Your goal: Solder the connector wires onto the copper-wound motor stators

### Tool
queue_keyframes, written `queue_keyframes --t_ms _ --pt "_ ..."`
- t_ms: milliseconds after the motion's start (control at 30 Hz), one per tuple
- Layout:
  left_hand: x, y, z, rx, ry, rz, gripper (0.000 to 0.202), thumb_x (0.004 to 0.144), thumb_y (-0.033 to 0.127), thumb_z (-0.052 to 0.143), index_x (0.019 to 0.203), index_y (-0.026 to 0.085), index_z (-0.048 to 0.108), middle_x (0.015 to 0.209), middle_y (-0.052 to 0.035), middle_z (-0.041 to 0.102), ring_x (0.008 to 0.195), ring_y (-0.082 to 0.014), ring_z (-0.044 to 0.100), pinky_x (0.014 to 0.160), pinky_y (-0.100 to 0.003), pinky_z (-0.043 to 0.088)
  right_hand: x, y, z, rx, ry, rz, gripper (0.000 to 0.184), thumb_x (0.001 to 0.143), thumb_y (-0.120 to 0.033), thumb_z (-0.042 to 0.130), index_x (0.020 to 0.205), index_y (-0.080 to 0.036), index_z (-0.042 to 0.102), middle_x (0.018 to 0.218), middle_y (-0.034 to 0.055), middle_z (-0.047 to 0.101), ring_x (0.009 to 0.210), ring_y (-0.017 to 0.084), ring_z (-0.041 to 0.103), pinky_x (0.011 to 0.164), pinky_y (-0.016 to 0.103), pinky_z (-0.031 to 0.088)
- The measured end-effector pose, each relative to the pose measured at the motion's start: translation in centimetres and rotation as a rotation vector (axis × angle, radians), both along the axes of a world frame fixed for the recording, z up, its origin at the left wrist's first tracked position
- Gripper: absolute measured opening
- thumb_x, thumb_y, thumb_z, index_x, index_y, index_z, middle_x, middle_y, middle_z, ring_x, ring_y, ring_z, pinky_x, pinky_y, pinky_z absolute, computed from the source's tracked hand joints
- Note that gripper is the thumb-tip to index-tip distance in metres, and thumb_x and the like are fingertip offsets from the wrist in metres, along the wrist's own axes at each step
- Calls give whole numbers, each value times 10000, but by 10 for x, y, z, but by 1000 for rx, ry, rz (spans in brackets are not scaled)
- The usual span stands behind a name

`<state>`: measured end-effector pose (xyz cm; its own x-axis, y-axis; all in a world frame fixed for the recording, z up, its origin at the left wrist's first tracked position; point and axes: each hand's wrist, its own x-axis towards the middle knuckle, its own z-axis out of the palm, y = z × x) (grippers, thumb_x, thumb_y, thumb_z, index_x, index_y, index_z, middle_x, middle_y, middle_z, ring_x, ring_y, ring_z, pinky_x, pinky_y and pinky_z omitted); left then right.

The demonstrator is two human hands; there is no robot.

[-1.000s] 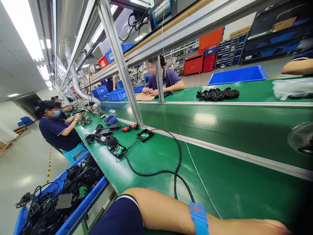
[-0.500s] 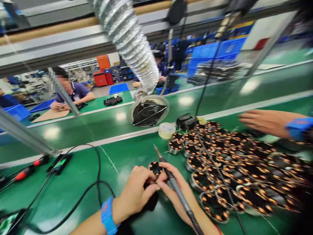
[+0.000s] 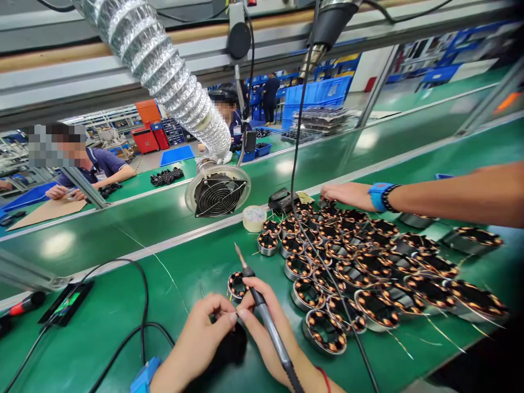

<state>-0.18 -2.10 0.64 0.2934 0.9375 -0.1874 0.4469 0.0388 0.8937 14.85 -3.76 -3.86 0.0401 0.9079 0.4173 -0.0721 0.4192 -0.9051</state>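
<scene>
Right hand [image 3: 283,326] grasps soldering iron [image 3: 267,321], tip pointing far and left. Left hand [image 3: 200,330] pinches with fingertips against right hand's fingertips (what is between, too small to tell). Small coil ring [image 3: 232,285] is just beyond fingertips, left of crowded coil rings [image 3: 339,275] on tabletop [image 3: 118,311]; cannot tell if held. Better: tip pointed away from fingers, ring steady, pinch light, both wrists supported.

Open at twelve o'clock from the left hand [image 3: 200,334], over bare worktop [image 3: 204,255]. Blocked at two by copper-wound rings [image 3: 352,273], at nine by black cable [image 3: 144,327].
</scene>
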Motion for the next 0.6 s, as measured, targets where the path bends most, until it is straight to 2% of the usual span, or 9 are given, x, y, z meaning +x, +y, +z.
queue_keyframes --t_ms 133,233,333,467,600 --pt "-1 2 3 112 208 -12 222 827 332 540 696 177 630 719 -17 597 771 -182 523 844 -347 384 4 5 -7 -20 -176 14 364 937 -211 501 1288 -303 473 871 -18 611 771 142 627 757 240 549" --pt "-4 6 5 167 339 -59 201 846 262 513 703 181 630 716 -7 616 789 -178 528 927 -382 352 13 11 -10 39 -341 -67 359 935 -200 486 1292 -241 496 947 31 620 877 177 631 884 322 521" --pt "-11 13 2 176 354 -84 173 839 228 522 725 168 637 728 -7 630 777 -164 534 852 -334 378 22 17 -12 96 -401 -108 417 924 -186 495 1338 -215 455 1006 48 631 960 201 624 970 391 472" --pt "-18 19 -6 127 229 -85 141 818 218 550 730 152 639 685 10 615 683 -121 523 686 -244 385 28 22 -9 146 -577 -56 469 908 -167 519 1362 -236 430 1051 39 646 1008 240 595 924 426 468" --pt "-18 20 -8 107 145 -65 142 807 235 569 727 143 642 646 24 582 635 -97 496 631 -216 375 23 22 -4 211 -665 -124 440 908 -147 525 1333 -233 454 992 28 663 948 255 582 848 416 477"
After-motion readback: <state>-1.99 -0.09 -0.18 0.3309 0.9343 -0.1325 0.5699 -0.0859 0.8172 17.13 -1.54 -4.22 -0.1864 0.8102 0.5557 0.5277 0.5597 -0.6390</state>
